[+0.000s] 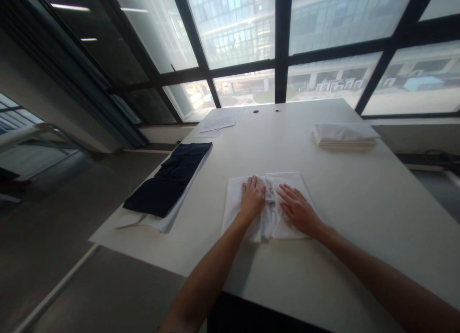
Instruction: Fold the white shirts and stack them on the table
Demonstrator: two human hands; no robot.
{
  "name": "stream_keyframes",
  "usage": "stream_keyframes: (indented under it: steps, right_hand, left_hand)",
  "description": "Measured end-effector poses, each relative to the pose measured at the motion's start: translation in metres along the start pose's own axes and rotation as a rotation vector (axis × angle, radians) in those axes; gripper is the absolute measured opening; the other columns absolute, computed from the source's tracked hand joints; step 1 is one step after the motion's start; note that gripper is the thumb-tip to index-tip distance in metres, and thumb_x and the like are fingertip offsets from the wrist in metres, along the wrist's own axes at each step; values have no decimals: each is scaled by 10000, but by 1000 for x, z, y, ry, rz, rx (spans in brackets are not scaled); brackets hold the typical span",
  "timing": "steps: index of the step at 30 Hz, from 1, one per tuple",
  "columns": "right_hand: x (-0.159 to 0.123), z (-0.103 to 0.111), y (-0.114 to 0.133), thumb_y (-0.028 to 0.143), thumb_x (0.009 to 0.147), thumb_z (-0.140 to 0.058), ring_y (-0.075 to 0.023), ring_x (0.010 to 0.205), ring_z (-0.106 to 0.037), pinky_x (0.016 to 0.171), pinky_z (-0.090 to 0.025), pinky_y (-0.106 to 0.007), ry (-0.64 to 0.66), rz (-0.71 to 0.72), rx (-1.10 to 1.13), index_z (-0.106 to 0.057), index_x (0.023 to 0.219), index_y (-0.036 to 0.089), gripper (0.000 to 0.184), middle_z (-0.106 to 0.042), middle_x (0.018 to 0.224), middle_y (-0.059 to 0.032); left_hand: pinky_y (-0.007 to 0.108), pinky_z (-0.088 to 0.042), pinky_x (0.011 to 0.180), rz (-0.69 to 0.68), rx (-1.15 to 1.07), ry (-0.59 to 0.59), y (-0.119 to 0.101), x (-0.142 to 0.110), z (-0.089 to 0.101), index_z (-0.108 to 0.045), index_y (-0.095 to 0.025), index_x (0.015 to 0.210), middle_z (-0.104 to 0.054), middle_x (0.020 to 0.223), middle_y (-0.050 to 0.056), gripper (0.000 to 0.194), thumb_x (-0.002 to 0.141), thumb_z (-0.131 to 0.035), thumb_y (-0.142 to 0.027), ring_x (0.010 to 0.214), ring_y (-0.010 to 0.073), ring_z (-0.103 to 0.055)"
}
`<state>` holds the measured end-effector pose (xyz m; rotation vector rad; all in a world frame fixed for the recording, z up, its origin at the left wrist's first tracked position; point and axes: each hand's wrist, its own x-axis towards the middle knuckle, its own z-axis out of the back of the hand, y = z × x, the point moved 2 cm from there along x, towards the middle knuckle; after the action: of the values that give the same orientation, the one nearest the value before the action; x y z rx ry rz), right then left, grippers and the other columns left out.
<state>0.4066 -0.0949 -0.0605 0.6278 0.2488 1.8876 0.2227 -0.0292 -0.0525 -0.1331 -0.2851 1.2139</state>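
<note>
A folded white garment [235, 199] lies on the white table [359, 189] in front of me. My left hand [252, 197] rests flat on its left half, fingers stretched out and together. My right hand [296, 208] lies flat on its right half, fingers spread and pointing towards the garment's bunched middle fold. Neither hand holds anything.
A dark navy garment [172, 179] lies on a white pile at the table's left edge. A stack of folded white cloth [343, 134] sits at the far right. Papers [217, 122] lie at the far left corner. Large windows stand behind the table.
</note>
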Motion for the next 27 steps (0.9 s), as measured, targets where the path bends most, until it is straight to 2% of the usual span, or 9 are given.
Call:
stream_keyframes:
  steps: [3,5,8,11,15,17,19,23,27]
  right_hand:
    - [0,17,-26,279,984,-408,-264,1354,-533,1160,-404,-438,-193,-213,64,-607,1405,137,486,-591,1448,-163]
    - [-3,28,-49,271,948,-452,-286,1163,-652,1060,-489,-451,-218,-405,111,-628,1372,115,485,-661,1329,-193]
    - [-10,38,-74,282,918,-529,-248,896,-713,860,-576,-399,-70,-679,295,-615,1370,60,511,-712,1198,-211]
    - [-16,46,-78,303,896,-609,-196,792,-700,680,-574,-295,60,-813,535,-609,1373,44,543,-734,1132,-190]
    - [-20,55,-69,400,815,-753,-146,667,-641,533,-495,-226,188,-848,697,-665,1318,101,592,-754,977,-122]
    - [-20,58,-62,432,786,-775,-139,640,-629,508,-468,-215,284,-824,814,-675,1303,134,604,-751,919,-91]
    - [-17,61,-53,408,763,-777,-155,683,-661,529,-483,-217,341,-783,933,-664,1307,154,611,-758,959,-88]
    - [-3,74,-24,332,718,-750,-202,809,-719,618,-535,-248,292,-735,978,-625,1343,159,661,-768,1052,-102]
    - [19,89,21,271,683,-696,-215,734,-717,589,-532,-264,222,-705,865,-655,1291,125,626,-779,895,-94]
  left_hand:
    - [594,-262,1220,-40,7,55,5,-16,10,-418,-87,1537,-401,1604,204,539,1074,-280,-325,1521,343,-317]
    - [572,-255,1233,-61,34,47,7,-30,13,-413,-99,1545,-392,1615,184,538,1073,-269,-315,1529,327,-303]
    - [530,-237,1253,-69,86,32,5,-46,9,-399,-87,1552,-368,1634,158,549,1079,-242,-316,1539,294,-285]
    - [504,-215,1267,-81,155,23,1,-50,3,-388,-81,1559,-349,1646,139,553,1081,-244,-320,1549,270,-261]
    - [500,-232,1262,-90,204,13,1,-47,-2,-377,-124,1577,-344,1652,119,550,1079,-262,-326,1552,264,-256]
    - [502,-230,1261,-97,199,4,2,-46,-3,-378,-130,1577,-348,1651,112,549,1079,-259,-326,1550,267,-259]
    - [507,-227,1260,-103,176,-1,3,-47,-4,-384,-120,1572,-353,1649,112,550,1079,-259,-329,1547,274,-265]
    - [519,-217,1260,-96,104,-22,3,-48,-4,-404,-98,1554,-372,1639,122,553,1080,-270,-349,1540,291,-278]
    - [543,-217,1255,-95,-13,-32,3,-48,-4,-451,-110,1525,-392,1627,128,531,1075,-301,-350,1531,309,-294]
